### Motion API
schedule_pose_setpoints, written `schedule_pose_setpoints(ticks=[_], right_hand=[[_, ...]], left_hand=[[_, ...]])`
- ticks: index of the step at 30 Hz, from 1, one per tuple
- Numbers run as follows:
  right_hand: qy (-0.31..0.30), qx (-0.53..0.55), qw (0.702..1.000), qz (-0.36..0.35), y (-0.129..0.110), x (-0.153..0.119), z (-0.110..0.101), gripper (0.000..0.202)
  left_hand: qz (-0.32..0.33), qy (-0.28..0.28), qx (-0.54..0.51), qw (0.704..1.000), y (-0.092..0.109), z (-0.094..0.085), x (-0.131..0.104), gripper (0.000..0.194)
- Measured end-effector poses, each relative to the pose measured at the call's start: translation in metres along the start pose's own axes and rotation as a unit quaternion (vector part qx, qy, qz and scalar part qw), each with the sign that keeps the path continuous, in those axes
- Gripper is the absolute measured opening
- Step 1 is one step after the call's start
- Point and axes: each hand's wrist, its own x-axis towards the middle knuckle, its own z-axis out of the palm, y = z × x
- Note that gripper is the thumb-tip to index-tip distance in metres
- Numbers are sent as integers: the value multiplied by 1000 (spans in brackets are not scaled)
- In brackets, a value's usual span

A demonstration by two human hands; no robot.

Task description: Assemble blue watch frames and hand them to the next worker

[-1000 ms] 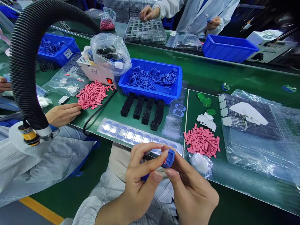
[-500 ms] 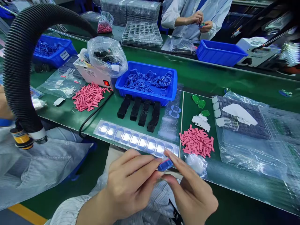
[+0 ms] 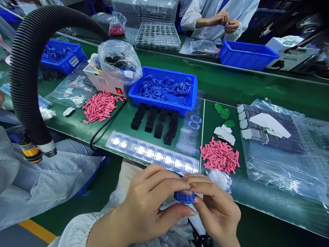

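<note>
Just past the table's front edge, a small blue plastic casing [image 3: 184, 198] with a pink strip along its upper side is held between my two hands. My left hand [image 3: 151, 202] pinches it from the left, its fingers over the top. My right hand [image 3: 217, 204] grips the other end with thumb and fingertips, which partly cover the casing. Beyond the hands lies a clear sheet of oval film stickers [image 3: 150, 152]. A heap of pink strips [image 3: 220, 156] is beside it on the right, with a crumpled clear plastic piece [image 3: 219, 180] in front.
A blue bin [image 3: 163, 103] holds many blue frames, with black stacks [image 3: 160, 123] before it. Left are a second pink heap [image 3: 100, 106], a white box [image 3: 105, 82] and a black hose [image 3: 22, 68]. Bagged grey pads [image 3: 277, 132] lie right. A co-worker [image 3: 218, 20] sits opposite.
The blue casing has turned and come slightly lower and nearer. My right fingers, earlier stretched along its side, are now bent over its end. The whole view has shifted slightly.
</note>
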Motion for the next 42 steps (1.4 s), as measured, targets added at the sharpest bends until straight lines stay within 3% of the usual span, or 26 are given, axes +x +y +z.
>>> schedule_pose_setpoints(ticks=[3,5,7,9,12,15,17,19,22,25,28,31,36,39,42], right_hand=[[5,-28,1000,-12,1,-3,2,25],[6,-40,999,-24,2,-6,1,25],[-2,-55,998,-34,4,-6,-1,26],[-20,-83,995,-50,6,-5,-5,28],[-60,-146,985,-74,5,0,-13,29],[-85,-189,975,-87,0,5,-14,24],[-56,-192,976,-89,-4,6,-9,21],[11,-189,980,-67,-7,4,-1,24],[97,-165,981,26,-11,-1,12,34],[137,-108,979,102,-15,-3,20,29],[165,-57,977,125,-18,-1,22,21],[141,-4,980,139,-18,0,18,15],[45,82,984,151,-14,1,7,12],[3,84,989,122,-13,2,5,10],[-1,72,994,86,-13,0,4,12]], left_hand=[[18,20,29,999,-2,10,-1,21],[59,62,44,995,-5,15,-1,10],[90,93,61,990,-7,17,0,12],[96,85,80,989,-8,15,2,16],[78,37,118,989,-9,8,4,4],[53,21,135,989,-9,6,2,17],[33,26,107,993,-10,9,-2,20],[21,43,64,997,-10,13,-4,23],[13,84,15,996,-10,18,-5,25],[7,106,2,994,-11,19,-5,23],[3,121,-7,993,-12,19,-6,19],[-16,130,-37,991,-14,18,-8,18],[-68,125,-114,983,-15,17,-12,20],[-97,124,-145,977,-16,19,-14,20],[-121,118,-168,971,-16,18,-15,17]])
